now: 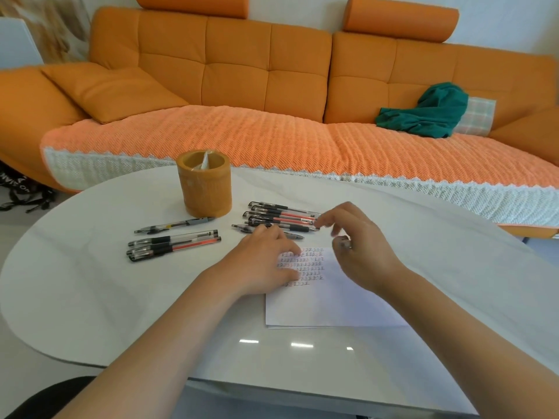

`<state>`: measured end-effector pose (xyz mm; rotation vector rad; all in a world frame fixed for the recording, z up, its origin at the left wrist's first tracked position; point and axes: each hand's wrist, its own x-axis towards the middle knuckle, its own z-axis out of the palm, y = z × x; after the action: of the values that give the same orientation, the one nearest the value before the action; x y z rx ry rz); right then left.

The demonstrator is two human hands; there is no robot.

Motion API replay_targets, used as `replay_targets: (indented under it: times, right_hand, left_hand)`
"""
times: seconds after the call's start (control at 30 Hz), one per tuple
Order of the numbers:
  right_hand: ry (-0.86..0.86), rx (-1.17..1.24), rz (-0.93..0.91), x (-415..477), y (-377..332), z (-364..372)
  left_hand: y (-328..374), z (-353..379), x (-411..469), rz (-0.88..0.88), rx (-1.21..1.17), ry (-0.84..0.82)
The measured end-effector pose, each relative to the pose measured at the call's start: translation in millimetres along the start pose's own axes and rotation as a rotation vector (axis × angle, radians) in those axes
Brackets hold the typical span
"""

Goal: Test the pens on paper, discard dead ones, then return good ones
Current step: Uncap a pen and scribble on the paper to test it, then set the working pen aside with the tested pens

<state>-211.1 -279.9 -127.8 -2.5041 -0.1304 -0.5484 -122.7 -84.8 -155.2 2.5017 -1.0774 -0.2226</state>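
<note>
**Hands at the paper, pens laid out**

The left grip [263,258] lies flat and released on the left edge of the paper [332,303], fingers over rows of small ink marks. The right grip [360,237] hovers over the paper's far right corner, fingers curled, forefinger pointing at the far pens [281,214]. Something small and dark under its fingers is blurred, so I cannot tell whether it grasps anything. The paper lies mid-counter [121,297]. The far pens lie bunched just beyond the paper, right of the holder [205,189]. A second bunch [172,244] lies at left, with a lone pen [175,225] just beyond it. An orange sofa [236,71] with a green cloth [429,113] stands behind.
</note>
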Motion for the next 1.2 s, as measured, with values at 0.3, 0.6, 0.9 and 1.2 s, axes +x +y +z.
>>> replay_targets:
  times: [0.3,0.6,0.9,1.2]
  right_hand:
    - [-0.192,-0.431,0.167,16.3,-32.2,24.1]
    - [-0.209,-0.43,0.257,48.3,-50.3,62.4]
    - [-0.3,-0.298,-0.007,74.6,-43.4,95.8]
    - [-0.227,-0.408,-0.103,78.5,-42.3,105.0]
  left_hand:
    - [-34.3,-36.1,-26.1,-0.109,-0.005,0.256]
    - [-104.7,-67.1,-54.6,-0.35,0.045,0.381]
    - [-136.0,-70.3,-59.2,-0.47,0.128,0.341]
    - [-141.4,-65.5,-52.3,-0.532,0.106,0.418]
